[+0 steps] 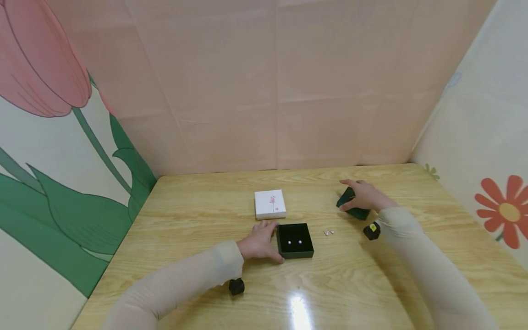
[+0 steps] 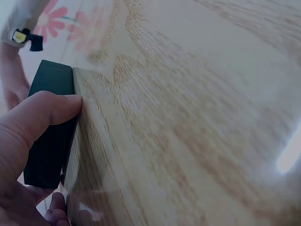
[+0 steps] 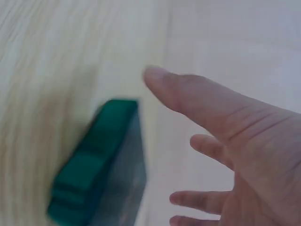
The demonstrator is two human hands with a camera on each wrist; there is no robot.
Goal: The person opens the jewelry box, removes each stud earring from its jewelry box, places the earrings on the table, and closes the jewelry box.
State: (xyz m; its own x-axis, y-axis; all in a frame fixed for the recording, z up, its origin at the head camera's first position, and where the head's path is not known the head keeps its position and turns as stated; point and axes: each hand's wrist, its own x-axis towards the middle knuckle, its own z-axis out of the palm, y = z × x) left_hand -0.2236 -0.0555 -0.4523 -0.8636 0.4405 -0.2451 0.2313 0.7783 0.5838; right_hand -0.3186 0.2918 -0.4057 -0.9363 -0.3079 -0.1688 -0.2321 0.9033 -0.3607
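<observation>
My left hand holds a shallow dark green box by its left side, thumb at the front corner and fingers at the back. In the left wrist view the thumb lies across the box's green wall. Two small pearl-like studs sit on the box's black lining. My right hand is spread over a dark green wedge-shaped object. The right wrist view shows its fingers extended and the green object apart from the thumb.
Behind the green box lies a white square box with a pink flower print. Small silvery earrings rest on the wooden table to the right of the green box. Pink and flower-printed walls stand around the table.
</observation>
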